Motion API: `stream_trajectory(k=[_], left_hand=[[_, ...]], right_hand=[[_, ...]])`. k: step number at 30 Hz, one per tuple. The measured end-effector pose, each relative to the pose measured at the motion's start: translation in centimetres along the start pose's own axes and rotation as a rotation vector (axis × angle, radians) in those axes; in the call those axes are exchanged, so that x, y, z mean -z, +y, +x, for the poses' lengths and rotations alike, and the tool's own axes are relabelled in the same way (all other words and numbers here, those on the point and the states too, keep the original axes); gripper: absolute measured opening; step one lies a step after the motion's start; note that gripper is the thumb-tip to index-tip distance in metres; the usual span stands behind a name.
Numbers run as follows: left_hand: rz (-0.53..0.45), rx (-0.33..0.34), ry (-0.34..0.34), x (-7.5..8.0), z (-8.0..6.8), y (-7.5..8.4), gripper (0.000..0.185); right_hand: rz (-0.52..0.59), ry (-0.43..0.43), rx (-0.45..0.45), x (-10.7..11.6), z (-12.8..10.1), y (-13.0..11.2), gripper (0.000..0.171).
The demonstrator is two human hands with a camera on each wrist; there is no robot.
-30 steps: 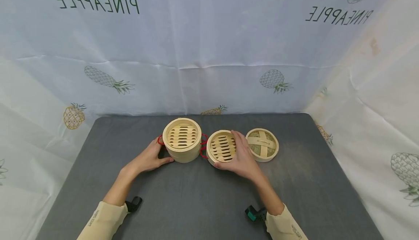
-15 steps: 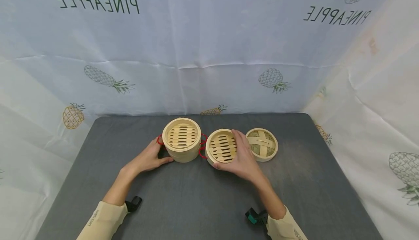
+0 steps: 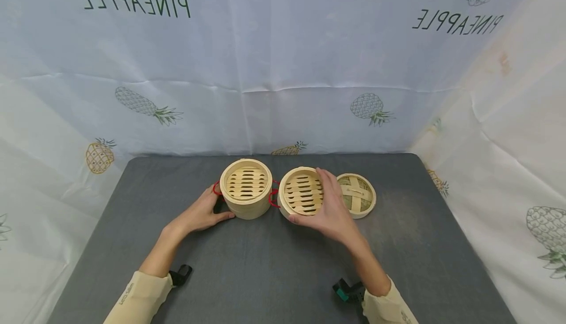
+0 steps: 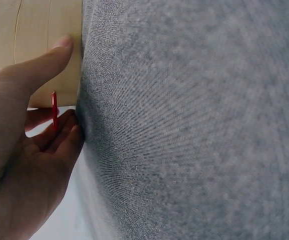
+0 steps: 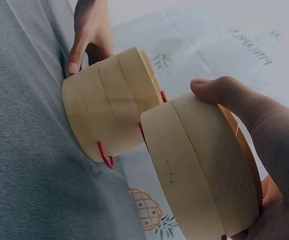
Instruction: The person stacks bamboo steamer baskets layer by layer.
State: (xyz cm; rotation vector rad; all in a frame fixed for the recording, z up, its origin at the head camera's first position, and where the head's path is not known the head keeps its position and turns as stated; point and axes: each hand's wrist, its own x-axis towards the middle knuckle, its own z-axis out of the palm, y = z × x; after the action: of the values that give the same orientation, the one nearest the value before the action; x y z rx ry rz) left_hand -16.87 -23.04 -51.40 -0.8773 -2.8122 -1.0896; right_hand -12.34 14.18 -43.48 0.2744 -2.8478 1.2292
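Two steamer baskets sit side by side near the middle of your grey table (image 3: 265, 265), and you've got a hand on each. Your left hand (image 3: 201, 214) cups the near-left side of the left basket (image 3: 245, 188), thumb pressed flat on its bamboo wall, fingers curled in by the red loop (image 4: 54, 109) at its side; that basket stands flat on the table. Your right hand (image 3: 329, 211) grips the right basket (image 3: 302, 191) from its right side, thumb along the near wall and fingers over the far rim. In the right wrist view that basket (image 5: 204, 165) is off the grey top and just beside the left one (image 5: 109, 102), their walls close but a sliver apart. A woven lid (image 3: 359, 194) lies on the table just right of your right hand, partly hidden behind it. Pineapple-print sheets (image 3: 283, 68) hang behind and at both sides.
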Motion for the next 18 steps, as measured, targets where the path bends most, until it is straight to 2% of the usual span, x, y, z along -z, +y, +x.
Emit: stream_trajectory(k=[18], left_hand=[[0.002, 0.003, 0.005, 0.0, 0.1, -0.1, 0.088]], right_hand=[[-0.011, 0.024, 0.041, 0.3, 1.8, -1.8, 0.131]])
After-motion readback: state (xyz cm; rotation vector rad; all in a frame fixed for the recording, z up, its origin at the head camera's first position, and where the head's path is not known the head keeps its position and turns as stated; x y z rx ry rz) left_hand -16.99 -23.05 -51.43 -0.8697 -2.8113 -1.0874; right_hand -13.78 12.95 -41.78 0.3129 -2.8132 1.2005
